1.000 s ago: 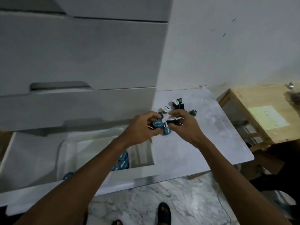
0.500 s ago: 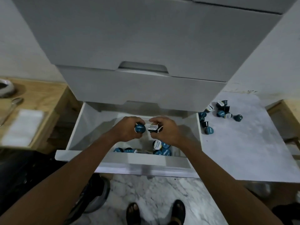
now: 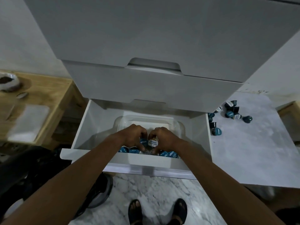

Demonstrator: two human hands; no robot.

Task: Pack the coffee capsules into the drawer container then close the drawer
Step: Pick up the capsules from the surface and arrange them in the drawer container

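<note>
Head view: both hands lowering capsules into clear container inside open drawer.
L hand: fingers curled round teal capsule.
R hand: pinching white-lidded capsule, touching L's.
Loose capsules: well right of R hand, on marble top.
Risk: pods landing tilted on pile below the hands, prob. rolling over container rim into drawer.

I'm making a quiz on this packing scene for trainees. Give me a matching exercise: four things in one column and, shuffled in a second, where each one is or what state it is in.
Things:
1. left hand
2. right hand
3. loose capsules
4. bottom drawer

Places or states:
A. pulled open, with a clear container inside
B. lying on the white surface right of the cabinet
C. holding a blue-lidded capsule over the container
D. holding a white-lidded capsule over the container

Pairs: 1-C, 2-D, 3-B, 4-A
</note>
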